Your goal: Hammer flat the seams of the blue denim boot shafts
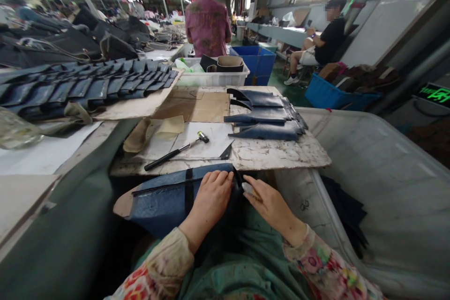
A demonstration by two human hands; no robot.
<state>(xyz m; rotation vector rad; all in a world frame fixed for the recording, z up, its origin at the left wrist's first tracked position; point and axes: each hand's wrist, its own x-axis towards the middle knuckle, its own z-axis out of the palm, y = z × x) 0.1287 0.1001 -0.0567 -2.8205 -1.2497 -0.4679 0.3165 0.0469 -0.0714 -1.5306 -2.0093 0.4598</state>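
A blue leather piece [160,204] with a black band across it and a tan left end lies over my lap, against the table's front edge. My left hand [214,194] grips it near its right end, fingers close together on top. Just to the right, my right hand [270,201] is closed at the piece's dark edge. A small pale grey thing [250,191] shows at its thumb and fingers; I cannot make out its kind. A hammer [176,152] with a black handle rests on white paper beyond my left hand.
Stacked blue leather pieces [263,115] lie on the table's right side. More overlapping blue pieces [77,86] fill a board at left. A large whitish bin [386,159] stands at right. Beyond are a white crate [225,77], a blue bin [255,63] and two people.
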